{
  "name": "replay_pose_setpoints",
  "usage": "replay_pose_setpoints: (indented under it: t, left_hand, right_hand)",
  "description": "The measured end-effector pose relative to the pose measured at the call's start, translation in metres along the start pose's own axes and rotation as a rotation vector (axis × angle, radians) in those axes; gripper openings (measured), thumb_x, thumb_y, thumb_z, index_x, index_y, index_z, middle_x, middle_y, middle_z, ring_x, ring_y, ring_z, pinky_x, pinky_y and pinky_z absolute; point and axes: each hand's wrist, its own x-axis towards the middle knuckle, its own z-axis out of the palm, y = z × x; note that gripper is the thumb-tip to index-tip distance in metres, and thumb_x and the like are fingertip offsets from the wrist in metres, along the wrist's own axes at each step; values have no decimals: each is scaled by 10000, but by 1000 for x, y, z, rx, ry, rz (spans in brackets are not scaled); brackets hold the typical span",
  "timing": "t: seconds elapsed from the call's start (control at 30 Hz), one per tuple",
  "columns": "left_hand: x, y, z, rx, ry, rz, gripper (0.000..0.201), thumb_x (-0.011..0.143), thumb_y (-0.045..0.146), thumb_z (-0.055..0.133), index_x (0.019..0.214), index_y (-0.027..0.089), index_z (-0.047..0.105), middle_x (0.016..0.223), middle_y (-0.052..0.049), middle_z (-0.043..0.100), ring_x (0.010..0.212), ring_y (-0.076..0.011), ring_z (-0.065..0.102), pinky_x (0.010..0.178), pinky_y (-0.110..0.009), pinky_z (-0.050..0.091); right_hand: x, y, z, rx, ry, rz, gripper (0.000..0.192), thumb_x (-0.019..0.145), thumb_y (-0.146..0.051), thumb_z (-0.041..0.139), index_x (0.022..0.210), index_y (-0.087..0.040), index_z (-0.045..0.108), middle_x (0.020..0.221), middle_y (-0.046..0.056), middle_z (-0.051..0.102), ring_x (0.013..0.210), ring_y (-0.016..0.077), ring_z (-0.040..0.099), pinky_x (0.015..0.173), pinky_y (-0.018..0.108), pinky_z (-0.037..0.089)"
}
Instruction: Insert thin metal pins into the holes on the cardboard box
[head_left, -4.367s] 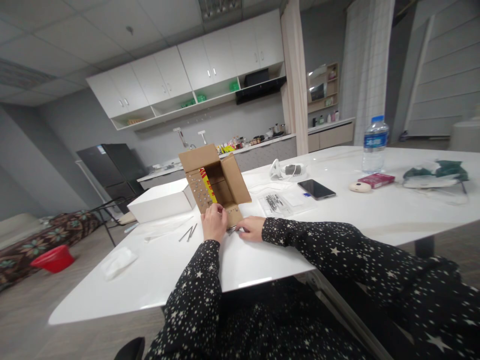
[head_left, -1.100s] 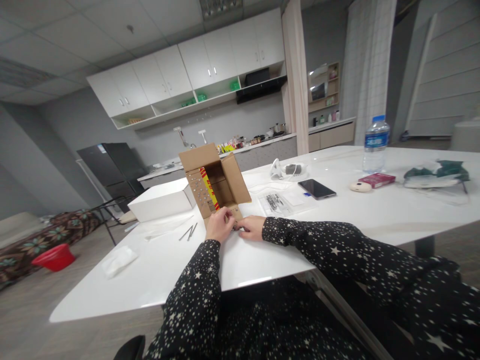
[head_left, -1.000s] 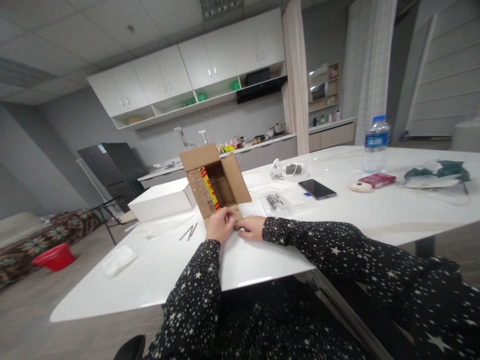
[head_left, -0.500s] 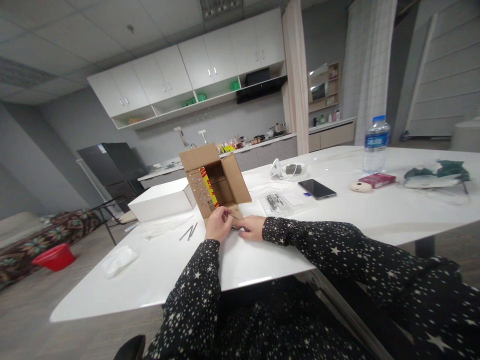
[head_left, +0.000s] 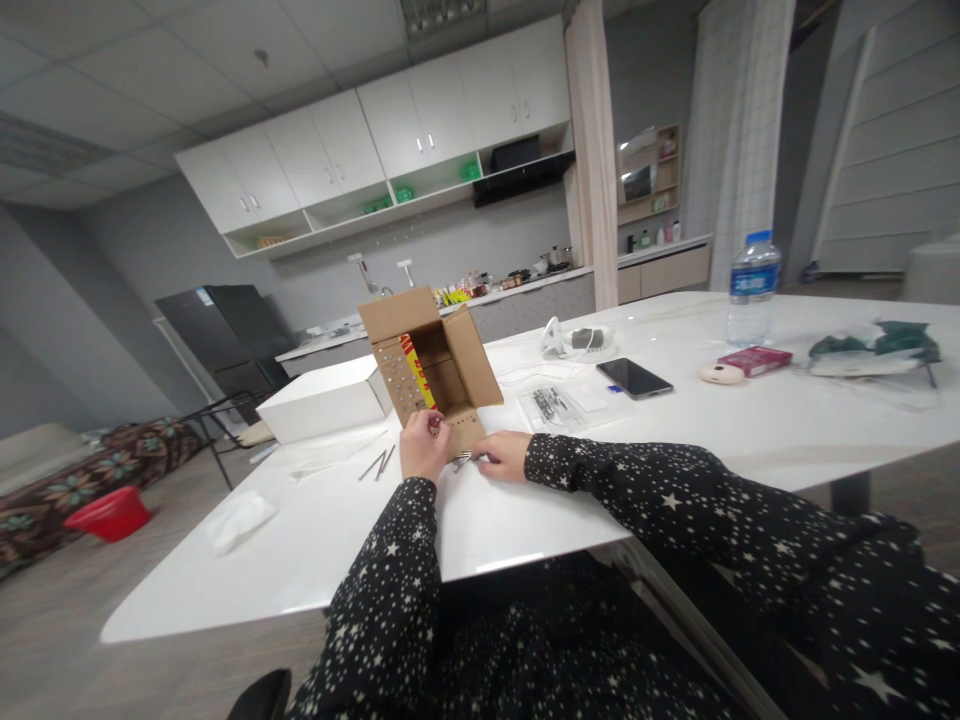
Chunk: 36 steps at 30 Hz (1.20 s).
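Observation:
An open cardboard box (head_left: 397,378) lies with its mouth toward me, a yellow and red strip down one flap and small shiny dots dotted over it. My left hand (head_left: 425,446) is closed in a pinch at the flap's lower edge; what its fingertips hold is too small to make out. To its right, my right hand (head_left: 505,456) rests on the table with fingers curled closed at a small pile of thin metal pieces (head_left: 462,461). Two long thin metal rods (head_left: 373,463) lie left of my left hand.
A white box (head_left: 322,402) stands behind on the left, and a crumpled white bag (head_left: 240,522) lies nearer. On the right are a plastic packet (head_left: 555,405), a phone (head_left: 634,378), a red pack (head_left: 756,360), a water bottle (head_left: 751,290) and a green mask-like item (head_left: 874,350).
My left hand has shifted left, away from the metal pile and toward the dotted flap, so more of the pile shows. My right hand has stayed nearly still.

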Motion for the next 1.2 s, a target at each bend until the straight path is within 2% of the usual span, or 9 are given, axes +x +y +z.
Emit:
replay_pose_setpoints:
  t: [0.3,0.57,0.77,1.2]
  left_hand:
    - [0,-9,6,71,-116,18,257,828,332,471,920,184,660,882,-54,649,766,-161,598,758,-287,454]
    - [0,-6,-1,222,-132,-83,275,835,354,428,896,196,644,891,-64,656,774,-179,599,733,-289,440]
    - [0,-7,-7,223,-164,-180,276,821,357,422,908,202,634,879,-56,676,783,-182,606,717,-285,434]
    - [1,-9,-18,209,-190,-279,235,764,329,469,867,215,647,873,-44,698,844,-199,628,752,-295,457]
  right_hand:
    - [0,0,-1,16,7,-11,329,746,-231,508,1014,-151,680,646,25,642,593,139,534,585,230,375]
    - [0,0,-1,35,3,-32,321,752,-227,507,1008,-133,677,669,38,649,609,143,538,598,238,377]
    - [-3,-2,-3,30,15,-17,315,751,-224,510,1002,-144,683,656,27,651,593,138,542,586,235,374]
    - [-1,3,0,4,12,-39,320,759,-230,500,1010,-149,681,638,24,648,578,137,535,555,233,355]
